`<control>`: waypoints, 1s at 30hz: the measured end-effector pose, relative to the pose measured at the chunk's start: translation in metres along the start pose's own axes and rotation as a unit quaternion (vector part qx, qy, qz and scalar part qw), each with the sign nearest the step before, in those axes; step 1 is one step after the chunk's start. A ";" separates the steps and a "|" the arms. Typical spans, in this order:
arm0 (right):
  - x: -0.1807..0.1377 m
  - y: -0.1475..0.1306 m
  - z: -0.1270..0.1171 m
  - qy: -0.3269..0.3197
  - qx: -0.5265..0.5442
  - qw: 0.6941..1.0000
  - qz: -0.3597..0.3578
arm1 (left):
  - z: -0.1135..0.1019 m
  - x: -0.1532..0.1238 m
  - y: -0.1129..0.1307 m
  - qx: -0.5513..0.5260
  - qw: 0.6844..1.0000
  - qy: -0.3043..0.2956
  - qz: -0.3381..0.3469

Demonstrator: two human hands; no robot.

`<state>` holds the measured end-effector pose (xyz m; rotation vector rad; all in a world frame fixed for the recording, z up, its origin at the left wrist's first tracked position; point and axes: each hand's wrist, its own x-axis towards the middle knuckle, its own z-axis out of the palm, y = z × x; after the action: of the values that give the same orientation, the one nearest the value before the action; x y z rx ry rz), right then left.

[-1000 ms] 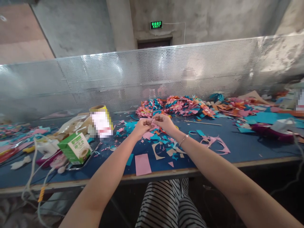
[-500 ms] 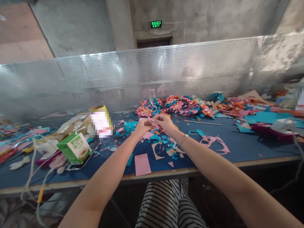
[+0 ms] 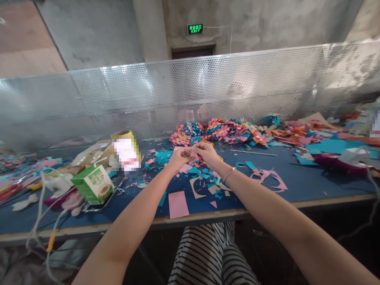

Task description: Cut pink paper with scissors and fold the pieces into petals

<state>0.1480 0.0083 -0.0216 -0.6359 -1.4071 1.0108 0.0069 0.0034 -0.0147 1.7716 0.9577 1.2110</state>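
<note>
Both my hands meet over the middle of the blue table [image 3: 297,186]. My left hand [image 3: 177,157] and my right hand [image 3: 208,153] are pinched together on a small pink paper piece [image 3: 192,154] held between their fingertips. A thin bracelet circles my right wrist. Under the hands lie teal, pink and tan paper scraps [image 3: 204,182]. A pink paper rectangle [image 3: 178,204] lies flat near the table's front edge.
A green carton [image 3: 93,184] lies on a phone at the left, beside a yellow can [image 3: 126,150], bags and white cables. Piles of folded coloured paper [image 3: 216,130] sit at the back against a perforated metal screen [image 3: 190,95]. More paper sheets cover the right.
The hands stay pinched on the pink piece with only slight finger movement. The view has shifted very slightly.
</note>
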 end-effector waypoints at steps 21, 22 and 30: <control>0.005 0.002 -0.001 -0.020 -0.108 0.994 -0.027 | 0.001 -0.002 0.005 -0.053 0.998 0.002 -0.022; 0.005 0.002 -0.001 -0.015 -0.125 0.992 -0.031 | 0.001 -0.002 0.005 -0.046 0.999 0.003 -0.026; 0.005 0.001 -0.007 0.052 -0.103 0.993 -0.021 | 0.001 -0.003 0.008 -0.039 0.997 0.006 -0.064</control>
<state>0.1541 0.0148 -0.0208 -0.7967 -1.4372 0.7931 0.0084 -0.0030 -0.0095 1.6186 1.0012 1.1629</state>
